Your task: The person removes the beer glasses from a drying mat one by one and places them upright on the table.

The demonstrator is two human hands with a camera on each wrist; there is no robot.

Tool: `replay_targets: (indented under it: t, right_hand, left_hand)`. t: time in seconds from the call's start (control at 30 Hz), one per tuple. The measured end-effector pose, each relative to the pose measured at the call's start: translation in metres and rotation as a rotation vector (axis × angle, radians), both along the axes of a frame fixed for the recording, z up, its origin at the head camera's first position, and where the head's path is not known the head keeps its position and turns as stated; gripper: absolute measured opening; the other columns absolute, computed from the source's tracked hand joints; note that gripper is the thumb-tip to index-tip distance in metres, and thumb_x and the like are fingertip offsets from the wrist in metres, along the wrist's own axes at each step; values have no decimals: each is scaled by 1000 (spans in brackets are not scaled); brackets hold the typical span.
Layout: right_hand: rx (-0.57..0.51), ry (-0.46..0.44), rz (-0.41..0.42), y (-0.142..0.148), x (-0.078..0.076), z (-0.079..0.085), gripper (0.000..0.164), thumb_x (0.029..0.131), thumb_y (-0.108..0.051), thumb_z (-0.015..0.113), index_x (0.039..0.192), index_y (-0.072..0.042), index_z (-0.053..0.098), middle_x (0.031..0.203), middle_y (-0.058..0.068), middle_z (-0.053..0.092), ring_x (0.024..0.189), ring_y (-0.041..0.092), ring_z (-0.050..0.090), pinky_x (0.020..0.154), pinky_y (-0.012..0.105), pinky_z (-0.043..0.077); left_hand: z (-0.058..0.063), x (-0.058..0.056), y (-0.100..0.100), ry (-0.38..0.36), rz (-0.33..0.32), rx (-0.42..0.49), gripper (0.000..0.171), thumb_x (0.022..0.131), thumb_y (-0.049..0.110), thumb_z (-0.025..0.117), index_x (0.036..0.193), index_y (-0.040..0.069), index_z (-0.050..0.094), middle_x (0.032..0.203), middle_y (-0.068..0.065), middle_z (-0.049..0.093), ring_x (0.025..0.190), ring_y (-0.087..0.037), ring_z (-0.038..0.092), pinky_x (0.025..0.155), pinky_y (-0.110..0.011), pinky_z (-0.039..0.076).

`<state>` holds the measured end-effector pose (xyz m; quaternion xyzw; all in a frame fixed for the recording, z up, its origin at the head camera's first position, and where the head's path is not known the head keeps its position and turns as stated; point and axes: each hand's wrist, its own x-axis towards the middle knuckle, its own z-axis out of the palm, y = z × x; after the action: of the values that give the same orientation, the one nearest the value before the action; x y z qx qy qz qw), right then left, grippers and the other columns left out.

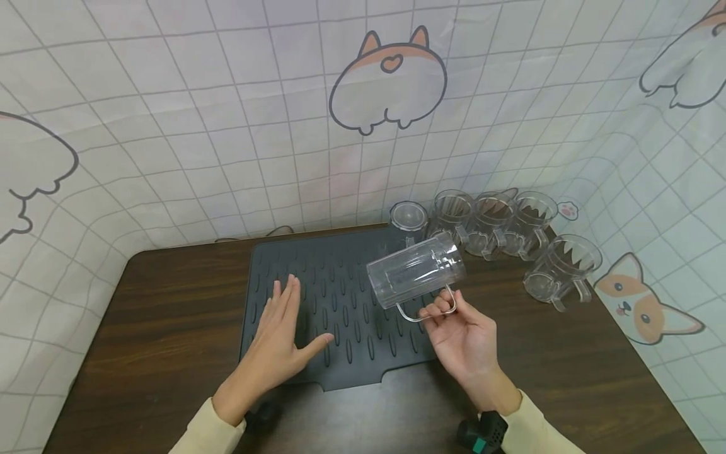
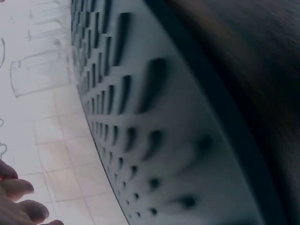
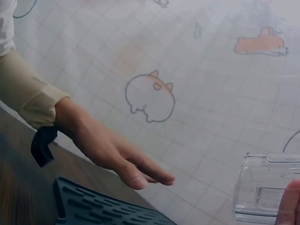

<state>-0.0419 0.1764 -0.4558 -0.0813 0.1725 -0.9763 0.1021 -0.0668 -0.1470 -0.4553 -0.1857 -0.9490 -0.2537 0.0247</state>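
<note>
My right hand [image 1: 462, 340] grips the handle of a clear glass mug [image 1: 414, 271], which is tilted on its side above the dark grey ridged mat [image 1: 351, 359]. In the right wrist view part of the same mug [image 3: 262, 192] shows at the lower right, next to a fingertip. Over the left part of the mat, my left hand [image 1: 275, 340] is spread with fingers straight and thumb out, holding nothing. The right wrist view shows that left hand [image 3: 112, 150] from the side, raised above the mat [image 3: 103, 206].
Several clear mugs [image 1: 490, 221] stand in a row at the back right, with one mug [image 1: 561, 268] nearer the right edge. Another clear mug [image 1: 408, 217] is by the mat's back edge. A brown wooden table [image 1: 170, 302] lies beneath, against a tile-patterned wall covering [image 1: 255, 126].
</note>
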Motion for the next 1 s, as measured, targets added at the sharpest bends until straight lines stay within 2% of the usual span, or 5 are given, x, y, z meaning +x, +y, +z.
replay_targets:
  t: [0.2, 0.33, 0.5, 0.77, 1.0]
  right_hand:
    - [17, 58, -16, 13, -1, -1, 44, 115, -23, 21, 101, -5, 59, 91, 3, 62, 87, 19, 61, 94, 31, 52]
    - [19, 98, -37, 23, -2, -1, 46, 115, -21, 20, 102, -3, 61, 92, 5, 63, 88, 22, 62, 94, 32, 53]
    - [51, 143, -80, 35, -2, 0, 48, 115, -17, 20, 104, 0, 63, 93, 8, 64, 89, 23, 64, 94, 34, 55]
    - [277, 185, -247, 51, 1, -1, 49, 114, -15, 21, 101, -1, 67, 90, 5, 66, 87, 19, 68, 91, 32, 58]
    - [415, 270, -339, 66, 4, -5, 49, 113, -7, 20, 100, -1, 67, 91, 5, 69, 88, 21, 70, 92, 30, 60]
  left_hand:
    - [-8, 3, -7, -39, 38, -143, 123, 86, 69, 70, 165, 0, 6, 175, -21, 3, 163, -45, 5, 129, -66, 17]
    - [-13, 4, -13, -36, 55, -187, 127, 84, 75, 68, 164, -5, 10, 174, -25, 8, 162, -46, 13, 129, -64, 20]
    - [-19, 3, -21, -35, 72, -224, 128, 83, 78, 66, 163, -6, 13, 173, -26, 11, 161, -45, 15, 129, -64, 20]
    - [-27, 1, -37, -43, 95, -258, 129, 83, 80, 65, 163, -8, 14, 172, -29, 14, 161, -46, 16, 129, -64, 20]
    - [-29, 0, -50, -42, 106, -292, 129, 82, 80, 65, 161, -9, 18, 171, -30, 16, 159, -48, 19, 128, -65, 21]
